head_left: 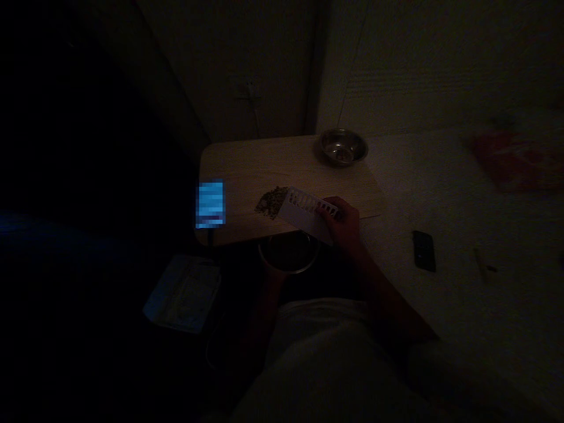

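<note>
My right hand (346,223) is closed on a pale flat plastic piece with a row of slots (304,214), its kind unclear in the dark. The piece lies slanted over the tabletop, its left end touching a small heap of dark, grainy bits (271,201). Just below the table's front edge is a round metal bowl (293,272), with its rim partly under the edge. My left hand (275,273) is at the bowl's near side and seems to support it; its fingers are hidden in shadow.
A second metal bowl (343,147) stands at the back right of the wooden table (238,164). A bright blurred screen (210,204) is at its left end. On the pale surface at right lie a dark phone (423,251) and a red bag (506,158). A pale box-like thing (185,294) sits lower left.
</note>
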The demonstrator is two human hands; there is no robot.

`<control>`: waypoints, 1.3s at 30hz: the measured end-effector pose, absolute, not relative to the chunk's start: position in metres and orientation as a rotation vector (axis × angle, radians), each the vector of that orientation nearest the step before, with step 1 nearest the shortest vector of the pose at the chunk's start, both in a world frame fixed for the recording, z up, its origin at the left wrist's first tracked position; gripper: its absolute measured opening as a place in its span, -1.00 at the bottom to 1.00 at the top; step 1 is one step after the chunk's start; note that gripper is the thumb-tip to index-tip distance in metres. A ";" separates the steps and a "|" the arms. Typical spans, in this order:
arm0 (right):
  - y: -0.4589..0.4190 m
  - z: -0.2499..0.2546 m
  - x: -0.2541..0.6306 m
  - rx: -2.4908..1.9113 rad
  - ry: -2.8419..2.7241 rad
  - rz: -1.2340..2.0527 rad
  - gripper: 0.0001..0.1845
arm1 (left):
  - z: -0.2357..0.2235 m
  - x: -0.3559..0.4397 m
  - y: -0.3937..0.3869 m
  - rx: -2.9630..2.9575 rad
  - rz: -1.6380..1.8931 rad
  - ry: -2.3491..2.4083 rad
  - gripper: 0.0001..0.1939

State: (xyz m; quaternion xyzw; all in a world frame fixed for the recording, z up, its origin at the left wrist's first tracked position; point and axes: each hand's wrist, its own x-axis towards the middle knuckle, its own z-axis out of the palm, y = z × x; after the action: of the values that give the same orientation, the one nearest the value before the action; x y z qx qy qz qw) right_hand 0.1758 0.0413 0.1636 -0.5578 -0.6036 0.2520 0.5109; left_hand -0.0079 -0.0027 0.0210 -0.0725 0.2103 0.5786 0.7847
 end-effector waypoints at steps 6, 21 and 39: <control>0.041 0.168 0.175 -1.312 -1.457 0.557 -0.79 | 0.026 -0.008 -0.006 -0.182 1.260 0.462 -0.21; 0.040 0.172 0.170 -1.281 -1.513 0.599 -0.77 | 0.044 -0.005 0.002 -0.174 1.278 0.438 -0.34; 0.039 0.175 0.171 -1.275 -1.539 0.591 -0.79 | 0.047 -0.005 0.000 -0.187 1.255 0.469 -0.25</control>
State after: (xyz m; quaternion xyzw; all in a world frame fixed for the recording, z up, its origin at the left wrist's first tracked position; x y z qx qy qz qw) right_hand 0.1708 0.0394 0.1745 -0.5282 -0.6375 0.2450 0.5045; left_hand -0.0051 0.0001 0.0466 -0.0867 0.2168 0.5809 0.7798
